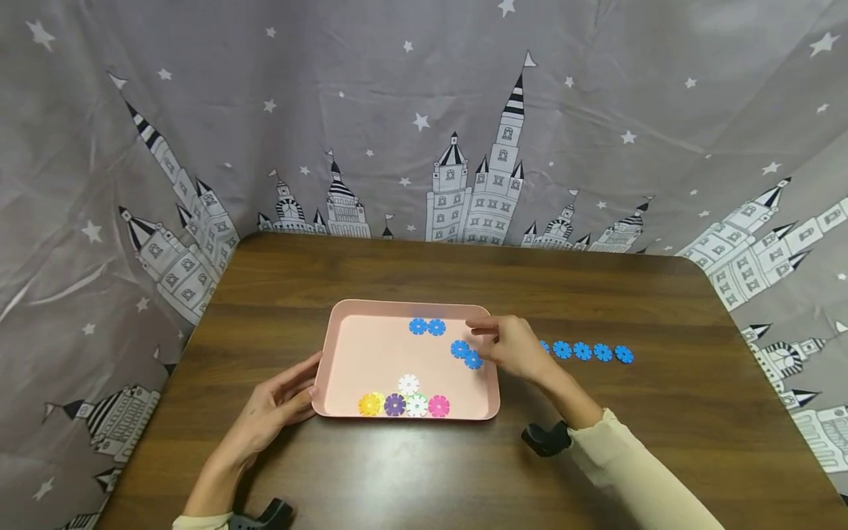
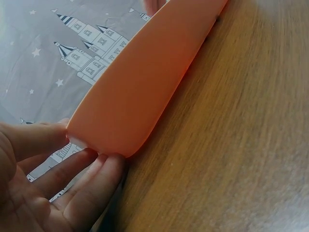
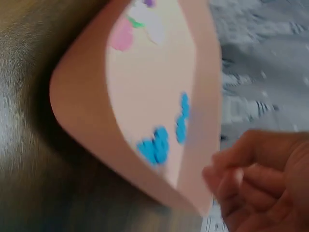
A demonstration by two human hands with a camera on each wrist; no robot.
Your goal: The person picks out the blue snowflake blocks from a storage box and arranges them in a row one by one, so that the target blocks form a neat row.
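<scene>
Head view: left grip (image 1: 274, 403) holds the tray (image 1: 371, 353); I cannot tell about right grip (image 1: 514, 347).

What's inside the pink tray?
Blue discs farther back; yellow, purple, white and pink ones nearer, with a green edge showing. Whatever overlapping discs cover can't be seen.

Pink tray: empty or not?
Not empty: blue discs lie in the tray, with yellow, purple, white and pink ones toward its near side.
</scene>
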